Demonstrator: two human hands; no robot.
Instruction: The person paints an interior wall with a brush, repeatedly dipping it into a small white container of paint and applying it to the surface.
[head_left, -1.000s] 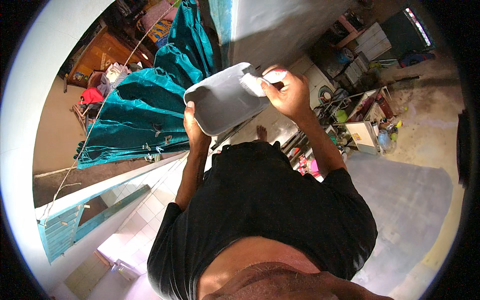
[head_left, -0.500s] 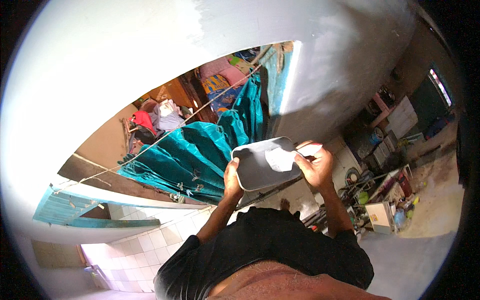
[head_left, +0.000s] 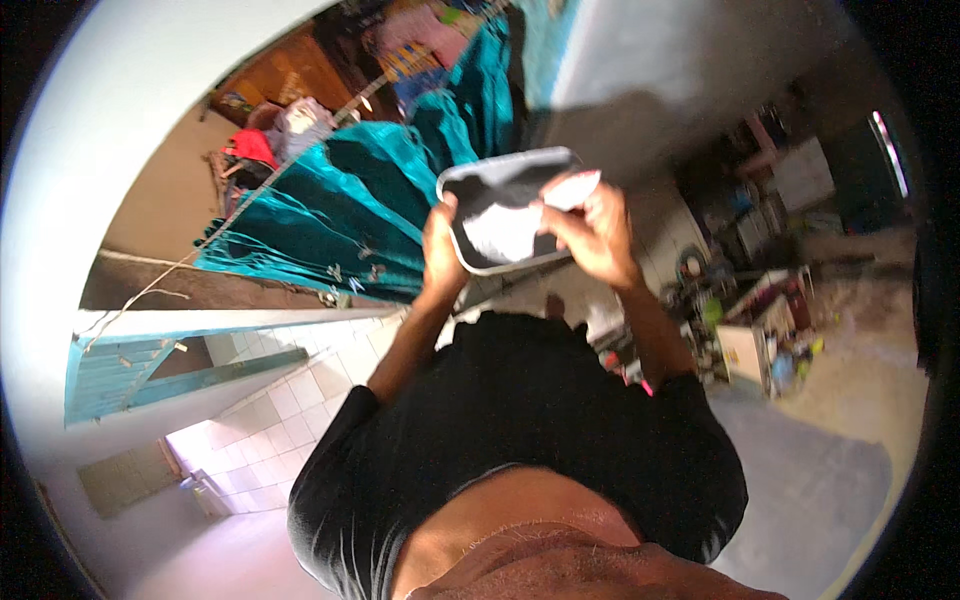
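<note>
A curtain [head_left: 345, 200] hangs left of the tray [head_left: 505, 172].

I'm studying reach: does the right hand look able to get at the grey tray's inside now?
Probably yes: the right hand holds a white piece over the grey tray, and no lid blocks it.

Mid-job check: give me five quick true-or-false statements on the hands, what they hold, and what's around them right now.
1. The left hand grips the gray tray at its left side. True.
2. The tray rests on the floor tiles. False: it is held up off the floor.
3. The right hand holds a white cloth or tissue over the tray's inside. True.
4. The curtain is bright yellow. False: it is teal.
5. The person's shirt is white. False: it is black.
</note>
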